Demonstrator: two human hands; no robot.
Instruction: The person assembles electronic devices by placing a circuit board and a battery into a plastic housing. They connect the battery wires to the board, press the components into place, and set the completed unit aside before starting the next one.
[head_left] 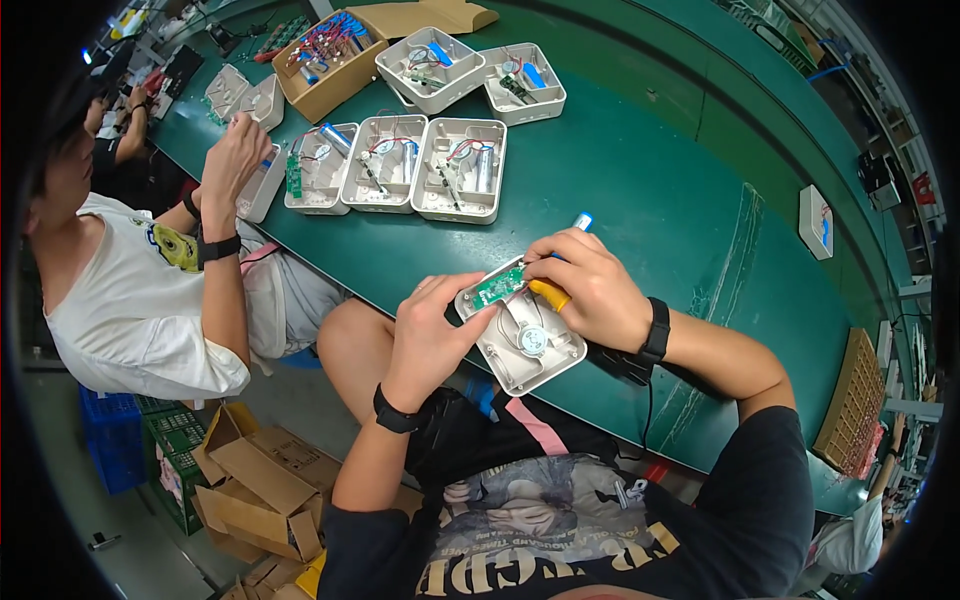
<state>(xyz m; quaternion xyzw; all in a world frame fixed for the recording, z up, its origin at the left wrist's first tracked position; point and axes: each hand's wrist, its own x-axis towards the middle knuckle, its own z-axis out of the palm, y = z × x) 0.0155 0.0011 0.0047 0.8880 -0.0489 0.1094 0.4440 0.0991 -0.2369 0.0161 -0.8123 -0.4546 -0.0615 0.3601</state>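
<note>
In front of me a white plastic housing [515,372] rests tilted at the table's near edge. Inside it sits a round speaker [533,342] with thin wires. My left hand [430,328] pinches the left end of a green circuit board [499,287] over the housing's far end. At the board's other end, my right hand [592,290] has its fingers closed together, and a yellow finger cot [549,294] covers one fingertip. What those fingers hold is hidden. A blue cylindrical battery [583,221] shows just beyond the right hand.
Several white housings [460,212] with batteries and boards stand farther left, beside a cardboard box [335,88] of wired batteries. A co-worker's hand [236,157] is at the left. Another housing [816,222] lies far right, and a brown gridded tray [850,402] stands at the right edge.
</note>
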